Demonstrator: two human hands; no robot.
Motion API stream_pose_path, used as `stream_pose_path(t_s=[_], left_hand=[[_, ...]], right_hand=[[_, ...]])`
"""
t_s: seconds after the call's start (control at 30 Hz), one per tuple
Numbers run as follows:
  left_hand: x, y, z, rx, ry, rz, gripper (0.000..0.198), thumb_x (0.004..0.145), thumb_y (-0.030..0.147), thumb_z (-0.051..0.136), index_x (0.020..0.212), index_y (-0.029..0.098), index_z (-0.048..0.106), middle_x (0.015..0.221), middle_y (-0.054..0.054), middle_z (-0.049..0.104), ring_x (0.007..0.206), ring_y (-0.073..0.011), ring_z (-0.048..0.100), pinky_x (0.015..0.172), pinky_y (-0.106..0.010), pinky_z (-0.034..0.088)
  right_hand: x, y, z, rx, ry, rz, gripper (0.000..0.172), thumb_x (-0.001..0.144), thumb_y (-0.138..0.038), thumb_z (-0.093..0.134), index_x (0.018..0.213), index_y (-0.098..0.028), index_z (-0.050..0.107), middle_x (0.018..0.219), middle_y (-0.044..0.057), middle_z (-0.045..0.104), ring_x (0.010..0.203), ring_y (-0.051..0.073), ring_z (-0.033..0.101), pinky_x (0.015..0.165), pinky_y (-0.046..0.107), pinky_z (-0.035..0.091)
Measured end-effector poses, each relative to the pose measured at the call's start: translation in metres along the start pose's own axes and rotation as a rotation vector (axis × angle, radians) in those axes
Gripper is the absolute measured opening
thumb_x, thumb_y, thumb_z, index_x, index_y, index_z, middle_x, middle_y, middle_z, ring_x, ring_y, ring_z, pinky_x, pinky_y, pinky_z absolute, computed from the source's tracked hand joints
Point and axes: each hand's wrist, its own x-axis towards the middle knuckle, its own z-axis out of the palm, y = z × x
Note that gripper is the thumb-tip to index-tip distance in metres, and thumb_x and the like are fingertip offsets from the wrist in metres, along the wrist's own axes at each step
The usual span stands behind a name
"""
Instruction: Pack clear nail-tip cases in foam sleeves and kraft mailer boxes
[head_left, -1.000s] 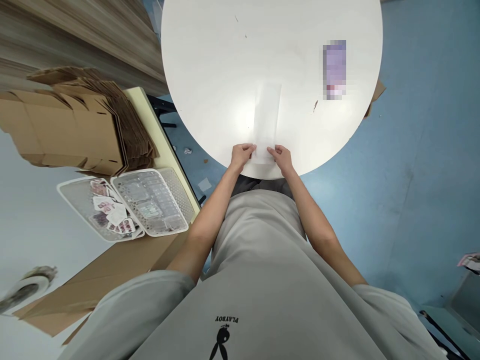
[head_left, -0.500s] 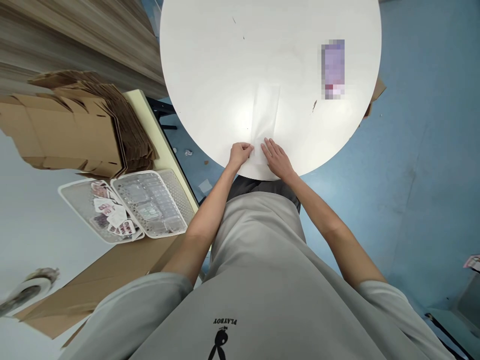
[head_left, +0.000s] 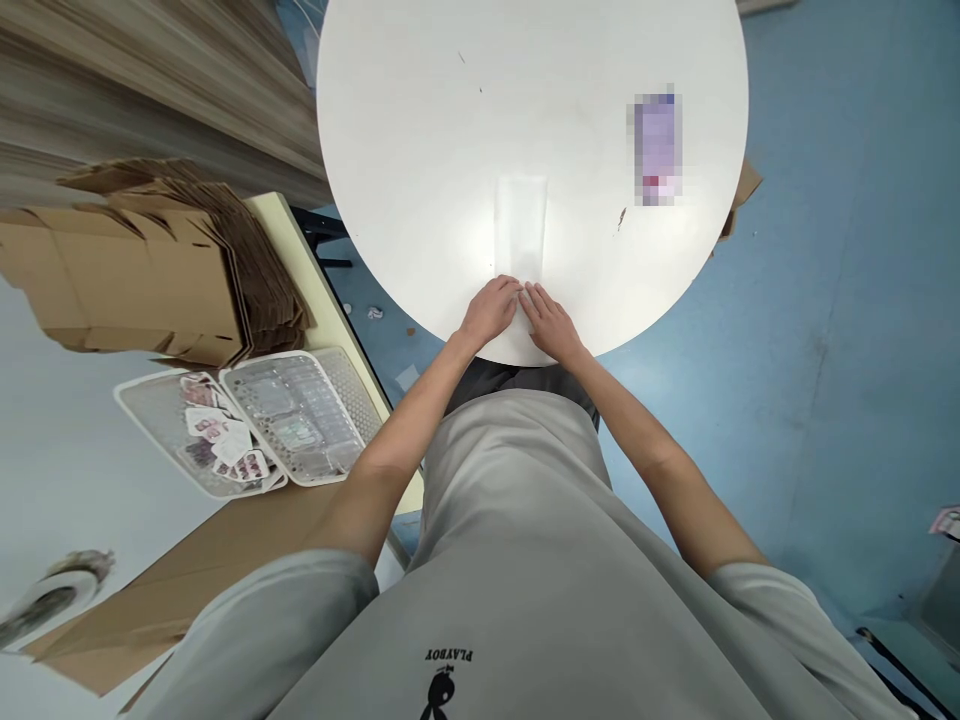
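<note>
A long, translucent whitish strip of thin film [head_left: 520,225] lies lengthwise on the round white table [head_left: 405,130], its near end partly covered by my hands. My left hand [head_left: 493,308] rests over that end, fingers laid down and pointing right. Beside it, my right hand [head_left: 551,322] is pressed flat with its fingers stretched forward. The fingertips of both hands almost meet on the film. Neither hand is visibly gripping anything.
A blurred-out purple item [head_left: 658,150] lies on the table's right side. To the left, a side table [head_left: 300,260] bears stacked folded cardboard [head_left: 142,275] and white plastic baskets [head_left: 285,415] with clear packs and printed pieces. A roll [head_left: 56,600] is at lower left.
My left hand has gone from pinching the film's left edge to lying over its near end, closer to my right hand. The film now lies straighter. The view has shifted slightly.
</note>
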Motion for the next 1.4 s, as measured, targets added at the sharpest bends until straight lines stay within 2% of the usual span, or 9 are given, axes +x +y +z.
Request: stream_pose_path(t_s=[0.13, 0.37, 0.6, 0.73, 0.97, 1.03, 1.13, 1.27, 1.4], left_hand=[[0.003, -0.006, -0.013, -0.101, 0.01, -0.077, 0.036, 0.11, 0.034, 0.051, 0.131, 0.021, 0.077, 0.145, -0.014, 0.076, 0.138, -0.0306, 0.069, 0.127, -0.048, 0.051], [-0.009, 0.006, -0.027, -0.448, 0.046, -0.299, 0.058, 0.116, 0.063, 0.04, 0.134, 0.021, 0.077, 0.15, -0.012, 0.076, 0.145, -0.0312, 0.067, 0.126, -0.044, 0.05], [0.005, -0.003, -0.005, -0.435, 0.251, -0.448, 0.027, 0.101, 0.038, 0.071, 0.119, 0.019, 0.078, 0.135, -0.015, 0.082, 0.126, -0.0291, 0.079, 0.112, -0.041, 0.059], [0.021, -0.005, 0.002, -0.388, 0.37, -0.608, 0.016, 0.099, 0.034, 0.074, 0.097, 0.02, 0.08, 0.113, -0.012, 0.087, 0.112, -0.0292, 0.082, 0.105, -0.04, 0.061], [0.037, 0.001, 0.001, -0.241, 0.365, -0.712, 0.008, 0.095, 0.022, 0.072, 0.087, 0.022, 0.073, 0.1, -0.008, 0.083, 0.103, -0.0281, 0.078, 0.103, -0.043, 0.061], [0.039, 0.003, 0.003, -0.157, 0.408, -0.669, 0.01, 0.093, 0.018, 0.071, 0.102, 0.021, 0.074, 0.114, -0.012, 0.081, 0.111, -0.0303, 0.077, 0.107, -0.046, 0.06], [0.043, 0.004, 0.006, -0.063, 0.47, -0.406, 0.042, 0.093, 0.013, 0.067, 0.134, 0.021, 0.069, 0.148, -0.017, 0.07, 0.141, -0.0339, 0.065, 0.121, -0.051, 0.054], [0.048, 0.003, 0.0, -0.07, 0.205, -0.047, 0.051, 0.099, 0.017, 0.058, 0.15, 0.021, 0.062, 0.155, -0.018, 0.065, 0.152, -0.0364, 0.056, 0.133, -0.056, 0.044], [0.046, -0.003, -0.013, -0.135, 0.055, -0.04, 0.058, 0.094, 0.024, 0.07, 0.152, 0.02, 0.065, 0.165, -0.019, 0.059, 0.158, -0.0408, 0.05, 0.137, -0.059, 0.037]], right_hand=[[0.003, 0.009, -0.006, 0.1, 0.032, 0.008, 0.084, 0.097, -0.008, 0.059, 0.178, -0.016, 0.041, 0.187, 0.014, 0.038, 0.175, 0.033, 0.034, 0.138, 0.058, 0.042], [0.023, 0.018, -0.018, 0.271, 0.153, 0.207, 0.044, 0.12, -0.047, 0.046, 0.151, -0.021, 0.063, 0.144, 0.017, 0.075, 0.133, 0.034, 0.071, 0.112, 0.053, 0.062], [0.047, 0.014, -0.015, 0.38, 0.318, 0.363, 0.034, 0.116, -0.054, 0.057, 0.114, -0.023, 0.068, 0.118, 0.012, 0.074, 0.105, 0.027, 0.07, 0.099, 0.042, 0.061], [0.062, 0.012, -0.015, 0.422, 0.354, 0.5, 0.024, 0.111, -0.046, 0.066, 0.112, -0.023, 0.067, 0.116, 0.011, 0.073, 0.101, 0.025, 0.07, 0.099, 0.044, 0.06], [0.076, 0.008, -0.029, 0.303, 0.352, 0.606, 0.028, 0.106, -0.042, 0.076, 0.123, -0.023, 0.064, 0.124, 0.013, 0.07, 0.115, 0.032, 0.068, 0.103, 0.052, 0.06], [0.078, 0.002, -0.034, 0.196, 0.353, 0.483, 0.025, 0.11, -0.036, 0.069, 0.129, -0.022, 0.064, 0.136, 0.017, 0.067, 0.13, 0.035, 0.065, 0.111, 0.055, 0.057], [0.082, -0.004, -0.042, 0.084, 0.285, 0.261, 0.021, 0.113, -0.022, 0.056, 0.131, -0.02, 0.067, 0.145, 0.019, 0.066, 0.141, 0.037, 0.059, 0.121, 0.058, 0.05], [0.086, 0.003, -0.051, 0.048, 0.181, 0.143, 0.029, 0.111, -0.014, 0.049, 0.129, -0.019, 0.071, 0.144, 0.018, 0.07, 0.133, 0.034, 0.065, 0.118, 0.056, 0.054], [0.077, 0.016, -0.054, 0.101, 0.135, 0.083, 0.036, 0.112, -0.027, 0.057, 0.146, -0.021, 0.067, 0.16, 0.018, 0.064, 0.148, 0.035, 0.06, 0.122, 0.057, 0.055]])
